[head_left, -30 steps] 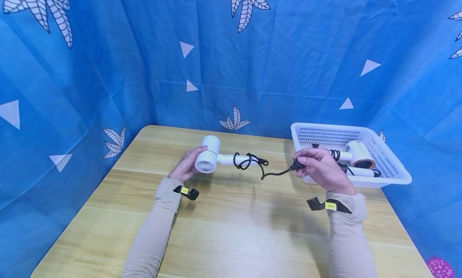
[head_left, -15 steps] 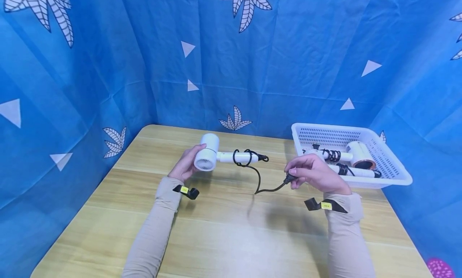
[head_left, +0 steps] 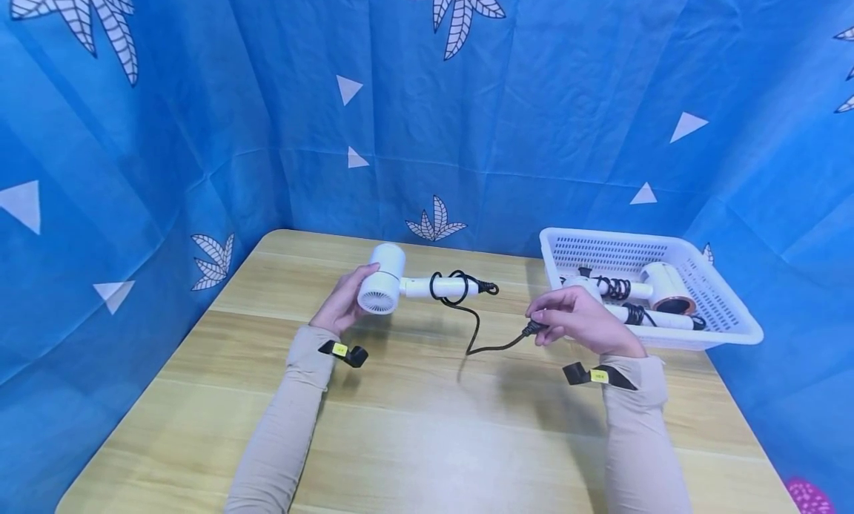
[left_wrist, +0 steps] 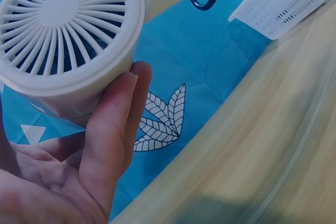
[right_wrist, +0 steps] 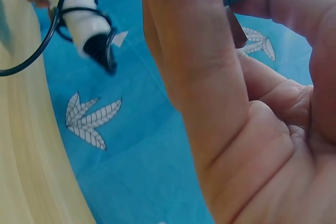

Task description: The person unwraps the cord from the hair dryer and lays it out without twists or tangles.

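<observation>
My left hand (head_left: pixel 343 302) grips a white hair dryer (head_left: pixel 382 280) by its head, thumb and fingers around the barrel. In the left wrist view the slatted grille (left_wrist: pixel 60 11) faces the camera. The dryer's handle (head_left: pixel 437 287) points right, with a black cord (head_left: pixel 477 328) looped loosely around it. From those loops the cord sags and runs to the plug (head_left: pixel 532 327), which my right hand (head_left: pixel 583 321) pinches between thumb and fingers. Most of the plug is hidden by the fingers in the right wrist view.
A white perforated basket (head_left: pixel 730 314) stands at the table's back right, just behind my right hand. More white hair dryers (head_left: pixel 663 284) with wound black cords lie in it. Blue patterned cloth (head_left: pixel 427 128) hangs behind and beside the wooden table (head_left: pixel 427 440).
My right hand has moved left and slightly down with the plug, and the cord hangs in a longer, slacker run with fewer tangled loops. The dryer has risen slightly in view.
</observation>
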Tool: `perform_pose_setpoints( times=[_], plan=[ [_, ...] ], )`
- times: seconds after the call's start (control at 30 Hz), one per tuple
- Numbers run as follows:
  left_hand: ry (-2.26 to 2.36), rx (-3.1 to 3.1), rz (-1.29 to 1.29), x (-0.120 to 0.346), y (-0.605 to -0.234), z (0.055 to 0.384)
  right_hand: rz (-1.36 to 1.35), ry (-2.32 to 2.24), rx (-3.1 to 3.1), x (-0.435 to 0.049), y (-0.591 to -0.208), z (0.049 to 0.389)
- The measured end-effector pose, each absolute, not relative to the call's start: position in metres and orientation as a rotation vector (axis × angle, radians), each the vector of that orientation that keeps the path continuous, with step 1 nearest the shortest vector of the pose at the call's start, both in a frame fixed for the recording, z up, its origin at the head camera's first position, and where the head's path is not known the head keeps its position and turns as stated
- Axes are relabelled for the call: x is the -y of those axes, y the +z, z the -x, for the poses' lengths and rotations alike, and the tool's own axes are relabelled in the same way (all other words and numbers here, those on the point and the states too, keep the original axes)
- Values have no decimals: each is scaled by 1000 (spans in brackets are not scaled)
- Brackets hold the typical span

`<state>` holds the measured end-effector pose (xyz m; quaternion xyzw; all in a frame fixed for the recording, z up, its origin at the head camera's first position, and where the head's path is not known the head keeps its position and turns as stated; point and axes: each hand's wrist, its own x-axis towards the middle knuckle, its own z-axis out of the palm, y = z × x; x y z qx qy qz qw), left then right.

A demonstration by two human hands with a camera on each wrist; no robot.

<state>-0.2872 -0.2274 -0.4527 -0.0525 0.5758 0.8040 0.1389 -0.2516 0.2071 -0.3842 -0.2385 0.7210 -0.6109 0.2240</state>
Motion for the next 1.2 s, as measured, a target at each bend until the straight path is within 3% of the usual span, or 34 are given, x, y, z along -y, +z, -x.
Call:
perform_pose_setpoints(
  times=[0.73, 1.2],
  plan=[
    [2317, -1629, 35, 227, -452, 285, 297, -1597, -2384, -215, -382, 257],
    [2242, -1696, 31, 226, -454, 283, 251, -1986, -2321, -217, -377, 254]
  ],
)
